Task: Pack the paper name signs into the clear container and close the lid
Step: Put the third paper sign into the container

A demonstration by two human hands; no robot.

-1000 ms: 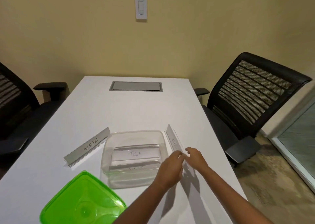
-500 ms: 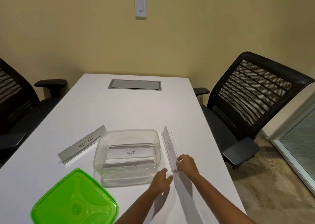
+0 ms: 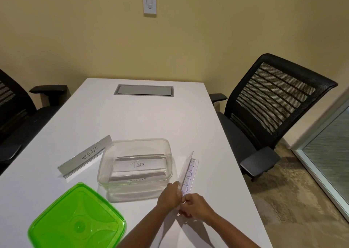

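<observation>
Rejoining the right hand (image 3: pixel 196 204) at the sign's near end, the left hand (image 3: pixel 170 193) had left the worktop (image 3: pixel 151 115) — both pinched shut on the folded name sign (image 3: pixel 188 172), probably flattening it. Its long axis ran away from them, just right of the clear container (image 3: pixel 136 193).
</observation>
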